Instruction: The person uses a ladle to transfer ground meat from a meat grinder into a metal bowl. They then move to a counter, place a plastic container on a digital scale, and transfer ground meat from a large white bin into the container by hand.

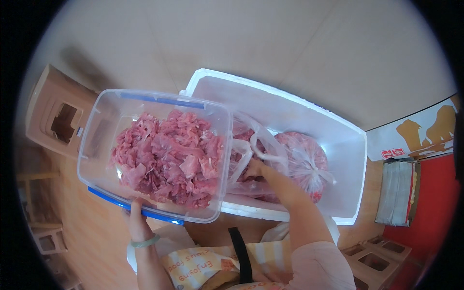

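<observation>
A clear plastic container (226, 152) with blue side clips holds a heap of raw meat pieces (170, 156). My left hand (137, 210) grips its near edge by the blue clip, a green bangle on the wrist. Beside and partly under the container stands a white foam box (357, 181). In it lie an open clear plastic bag (266, 156) of raw meat and a tied plastic bag of meat (304, 152). My right hand (255, 168) reaches into the open bag; its fingers are largely hidden, so whether they hold meat cannot be seen.
A beige plastic stool (81, 105) stands at the left, beside the container. A printed carton (427, 130) and a smaller open cardboard box (395, 192) are at the right, near a red surface (435, 195). More plastic stools (377, 257) stand at the lower right.
</observation>
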The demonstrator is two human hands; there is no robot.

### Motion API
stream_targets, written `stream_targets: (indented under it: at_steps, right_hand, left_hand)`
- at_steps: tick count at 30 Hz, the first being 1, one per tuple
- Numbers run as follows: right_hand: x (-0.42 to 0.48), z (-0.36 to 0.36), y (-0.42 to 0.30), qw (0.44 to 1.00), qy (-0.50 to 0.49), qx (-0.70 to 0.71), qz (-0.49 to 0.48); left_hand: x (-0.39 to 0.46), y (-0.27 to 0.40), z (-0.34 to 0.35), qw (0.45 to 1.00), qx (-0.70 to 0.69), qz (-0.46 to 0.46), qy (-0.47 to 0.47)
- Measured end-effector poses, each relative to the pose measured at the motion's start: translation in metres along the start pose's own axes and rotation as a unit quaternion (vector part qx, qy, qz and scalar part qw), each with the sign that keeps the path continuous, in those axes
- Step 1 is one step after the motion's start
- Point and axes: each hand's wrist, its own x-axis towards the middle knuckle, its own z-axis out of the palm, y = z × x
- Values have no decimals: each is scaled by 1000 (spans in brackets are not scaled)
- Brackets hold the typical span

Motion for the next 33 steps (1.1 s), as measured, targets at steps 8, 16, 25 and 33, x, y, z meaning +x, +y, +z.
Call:
stream_targets:
  at_steps: [8,16,25,33]
  right_hand:
    - [16,24,-3,974,-127,-174,70]
    - [-57,1,-57,984,20,-175,42]
    - [-117,-48,-93,990,-86,88,69]
    - [-200,-134,-143,921,-35,382,-68]
  left_hand:
    - [0,3,6,1000,-4,4,-18]
    - [0,1,7,1000,-5,11,15]
    - [5,-5,-8,1000,2,-2,-7]
    - [8,-9,-13,1000,31,-4,-2]
